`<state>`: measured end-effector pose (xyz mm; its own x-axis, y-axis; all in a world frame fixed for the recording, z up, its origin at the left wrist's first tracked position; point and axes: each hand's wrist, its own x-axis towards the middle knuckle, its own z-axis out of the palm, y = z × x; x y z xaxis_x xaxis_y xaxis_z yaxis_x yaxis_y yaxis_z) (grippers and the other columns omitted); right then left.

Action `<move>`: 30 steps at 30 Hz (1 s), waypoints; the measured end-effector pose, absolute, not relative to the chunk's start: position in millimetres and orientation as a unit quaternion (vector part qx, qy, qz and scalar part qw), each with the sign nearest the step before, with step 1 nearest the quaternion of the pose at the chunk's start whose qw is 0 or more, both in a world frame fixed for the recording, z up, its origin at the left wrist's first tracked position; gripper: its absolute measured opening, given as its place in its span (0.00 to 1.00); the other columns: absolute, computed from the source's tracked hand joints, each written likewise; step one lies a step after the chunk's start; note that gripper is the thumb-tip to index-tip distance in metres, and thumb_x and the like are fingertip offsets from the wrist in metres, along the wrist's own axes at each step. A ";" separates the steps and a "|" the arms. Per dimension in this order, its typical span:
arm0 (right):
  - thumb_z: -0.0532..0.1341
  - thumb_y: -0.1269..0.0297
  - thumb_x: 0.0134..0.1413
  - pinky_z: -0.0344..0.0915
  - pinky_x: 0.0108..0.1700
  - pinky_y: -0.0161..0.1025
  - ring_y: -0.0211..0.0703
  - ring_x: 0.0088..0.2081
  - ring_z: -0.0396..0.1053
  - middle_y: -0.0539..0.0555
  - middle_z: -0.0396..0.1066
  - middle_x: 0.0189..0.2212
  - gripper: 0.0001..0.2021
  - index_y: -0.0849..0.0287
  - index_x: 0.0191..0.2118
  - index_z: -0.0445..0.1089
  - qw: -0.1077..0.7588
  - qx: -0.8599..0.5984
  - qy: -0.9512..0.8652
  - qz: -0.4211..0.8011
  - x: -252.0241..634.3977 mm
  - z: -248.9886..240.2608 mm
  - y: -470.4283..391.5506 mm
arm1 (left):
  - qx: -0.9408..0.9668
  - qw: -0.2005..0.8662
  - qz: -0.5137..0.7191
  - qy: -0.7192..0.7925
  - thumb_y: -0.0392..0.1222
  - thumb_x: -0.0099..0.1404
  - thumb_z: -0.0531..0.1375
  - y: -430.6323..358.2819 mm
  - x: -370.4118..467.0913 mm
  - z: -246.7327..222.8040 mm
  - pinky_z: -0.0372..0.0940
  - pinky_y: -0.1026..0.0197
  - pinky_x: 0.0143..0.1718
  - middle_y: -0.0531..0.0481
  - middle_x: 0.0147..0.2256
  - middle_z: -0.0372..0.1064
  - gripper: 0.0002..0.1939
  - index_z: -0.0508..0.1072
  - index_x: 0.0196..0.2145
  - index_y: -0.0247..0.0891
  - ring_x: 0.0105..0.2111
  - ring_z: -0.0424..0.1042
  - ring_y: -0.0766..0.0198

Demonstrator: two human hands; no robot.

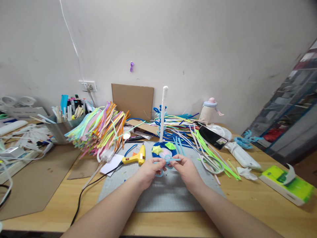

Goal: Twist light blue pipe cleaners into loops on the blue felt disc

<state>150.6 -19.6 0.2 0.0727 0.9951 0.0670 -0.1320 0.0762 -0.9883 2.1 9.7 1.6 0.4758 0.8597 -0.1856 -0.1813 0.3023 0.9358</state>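
Both hands meet over the grey cutting mat (170, 201), fingers pinched on a light blue pipe cleaner (175, 160) bent into loops. My left hand (151, 168) grips its looped part; my right hand (185, 168) grips the straighter end. Just behind the fingers lies a round dark blue base (160, 145) with yellow-green star shapes (157, 150) and a pale pink patch, partly hidden by the hands. A tall white wrapped stick (163, 112) stands upright there, with curled blue pipe cleaners beside it.
A yellow glue gun (136, 156) lies left of the hands, its black cord running to the front edge. Scissors (210, 164), green pipe cleaners and a phone (213, 137) are on the right. A big pipe-cleaner bundle (99, 132) fills the left; a tissue pack (287, 185) sits far right.
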 end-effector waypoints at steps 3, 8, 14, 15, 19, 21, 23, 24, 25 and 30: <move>0.65 0.58 0.39 0.61 0.32 0.36 0.39 0.26 0.66 0.48 0.70 0.21 0.12 0.60 0.26 0.64 0.563 -0.462 -0.475 0.493 151.0 -0.7 -19.0 | 0.490 0.683 0.358 0.407 0.52 0.44 0.65 10.1 1.8 3.0 0.49 0.67 0.22 0.52 0.21 0.66 0.19 0.72 0.28 0.32 0.19 0.57 0.73; 0.66 0.59 0.38 0.62 0.33 0.38 0.42 0.28 0.68 0.51 0.72 0.24 0.13 0.60 0.28 0.65 0.564 -0.463 -0.485 0.481 152.3 -2.6 -18.7 | 0.529 0.634 0.375 0.421 0.52 0.42 0.66 10.6 1.2 6.2 0.51 0.66 0.23 0.51 0.21 0.68 0.20 0.73 0.27 0.33 0.20 0.60 0.70; 0.64 0.57 0.41 0.65 0.38 0.42 0.44 0.31 0.70 0.53 0.73 0.27 0.12 0.59 0.31 0.67 0.587 -0.429 -0.487 0.484 150.5 4.3 -22.8 | 0.512 0.638 0.421 0.392 0.52 0.42 0.66 8.8 2.9 10.0 0.56 0.64 0.30 0.51 0.20 0.69 0.17 0.73 0.24 0.35 0.25 0.66 0.66; 0.64 0.57 0.41 0.65 0.38 0.42 0.44 0.30 0.70 0.52 0.73 0.27 0.11 0.58 0.30 0.67 0.587 -0.429 -0.490 0.481 150.7 5.6 -23.2 | 0.519 0.637 0.416 0.389 0.51 0.42 0.66 8.9 2.6 10.4 0.57 0.64 0.31 0.51 0.21 0.69 0.17 0.74 0.25 0.34 0.26 0.66 0.65; 0.62 0.59 0.45 0.64 0.38 0.40 0.43 0.31 0.68 0.51 0.71 0.27 0.09 0.58 0.30 0.68 0.578 -0.448 -0.536 0.422 153.9 10.1 -24.8 | 0.589 0.610 0.394 0.355 0.48 0.47 0.65 11.7 -1.3 14.8 0.59 0.62 0.34 0.47 0.28 0.71 0.15 0.76 0.30 0.35 0.30 0.68 0.62; 0.60 0.60 0.47 0.62 0.39 0.40 0.43 0.33 0.67 0.51 0.70 0.28 0.07 0.58 0.29 0.69 0.572 -0.463 -0.579 0.352 155.7 11.4 -26.2 | 0.644 0.558 0.409 0.327 0.46 0.49 0.64 13.6 -4.4 19.0 0.59 0.61 0.38 0.47 0.31 0.71 0.11 0.77 0.29 0.36 0.34 0.68 0.61; 0.59 0.61 0.48 0.61 0.40 0.41 0.44 0.34 0.66 0.52 0.69 0.29 0.06 0.57 0.29 0.69 0.567 -0.466 -0.616 0.285 157.0 12.2 -27.9 | 0.688 0.505 0.425 0.302 0.43 0.50 0.63 14.6 -7.4 23.8 0.59 0.60 0.40 0.46 0.32 0.70 0.08 0.77 0.28 0.38 0.36 0.67 0.60; 0.59 0.61 0.49 0.61 0.40 0.41 0.44 0.34 0.66 0.52 0.69 0.30 0.05 0.57 0.29 0.69 0.567 -0.463 -0.629 0.261 157.4 12.5 -28.6 | 0.701 0.488 0.427 0.296 0.43 0.50 0.63 14.6 -8.5 26.0 0.60 0.60 0.41 0.46 0.33 0.70 0.07 0.77 0.28 0.38 0.37 0.67 0.59; 0.59 0.62 0.49 0.61 0.41 0.42 0.45 0.35 0.65 0.53 0.69 0.31 0.05 0.56 0.30 0.69 0.567 -0.459 -0.639 0.243 157.8 12.6 -29.3 | 0.710 0.478 0.426 0.293 0.42 0.50 0.63 14.3 -9.4 28.0 0.60 0.60 0.41 0.46 0.33 0.70 0.07 0.78 0.28 0.39 0.38 0.67 0.59; 0.58 0.64 0.49 0.60 0.45 0.45 0.47 0.37 0.65 0.53 0.70 0.31 0.04 0.55 0.30 0.69 0.562 -0.442 -0.669 0.204 158.1 13.0 -30.6 | 0.722 0.462 0.417 0.302 0.41 0.50 0.63 10.1 -9.4 33.2 0.60 0.59 0.43 0.46 0.33 0.70 0.06 0.78 0.28 0.40 0.39 0.67 0.58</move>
